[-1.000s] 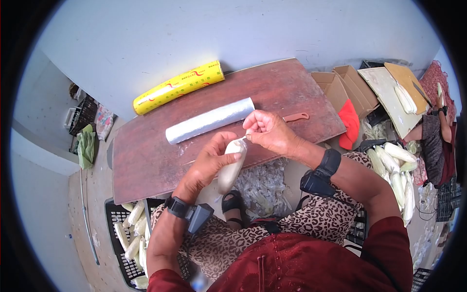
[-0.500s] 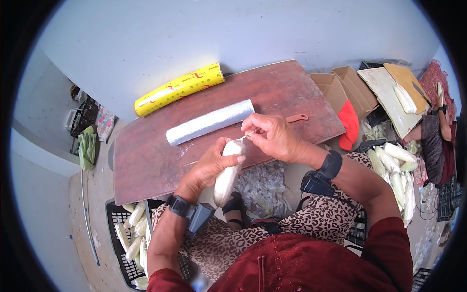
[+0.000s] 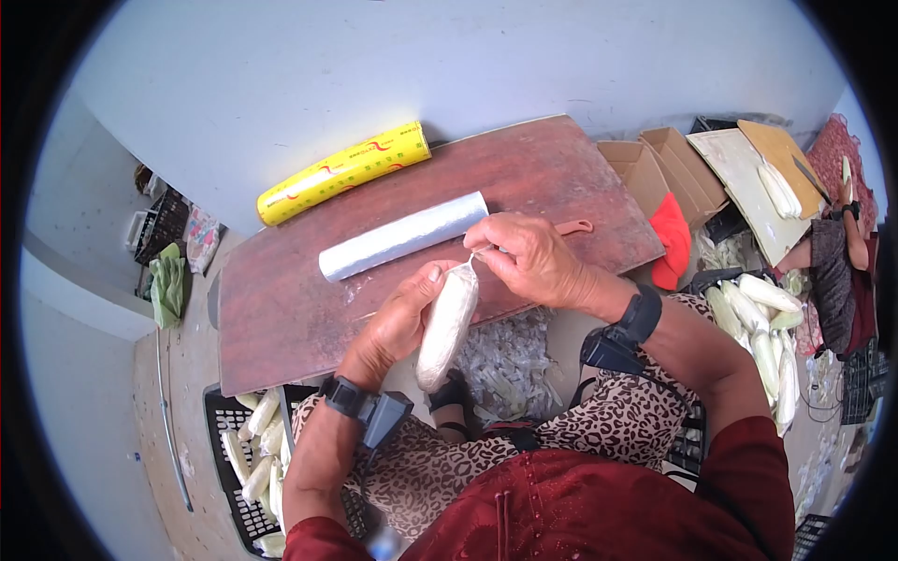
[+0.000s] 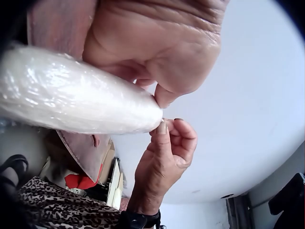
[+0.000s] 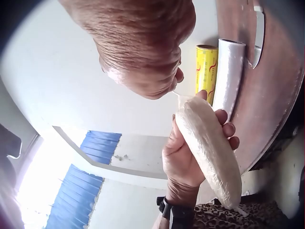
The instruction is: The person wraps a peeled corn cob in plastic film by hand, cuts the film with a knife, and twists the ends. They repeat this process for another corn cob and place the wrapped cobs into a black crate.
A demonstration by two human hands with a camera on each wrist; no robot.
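My left hand (image 3: 398,323) holds a pale ear of corn (image 3: 447,329) wrapped in clear cling film, tilted with its upper end toward the table. In the right wrist view, the left fingertips (image 5: 229,129) curl round the far side of the ear. My right hand (image 3: 535,262) pinches the twisted tail of film (image 5: 179,97) at that upper end, and the film stretches thin between the ear and the fingers. Wrinkled, shiny film covers the ear's surface in the left wrist view. Behind the hands, a roll of clear film (image 3: 398,238) lies on the reddish table (image 3: 281,327).
A yellow wrapped roll (image 3: 346,173) lies at the table's back edge. A knife handle (image 3: 572,226) shows beyond my right hand. Black crate (image 3: 220,421) with pale ears stands at left, more ears (image 3: 767,309) at right. Beyond them, another person (image 3: 847,271) is partly visible.
The left thumb has slid from across the ear up to near its top end. The ear has shifted and turned slightly, while the right hand keeps pinching the film and its wrist has rolled over.
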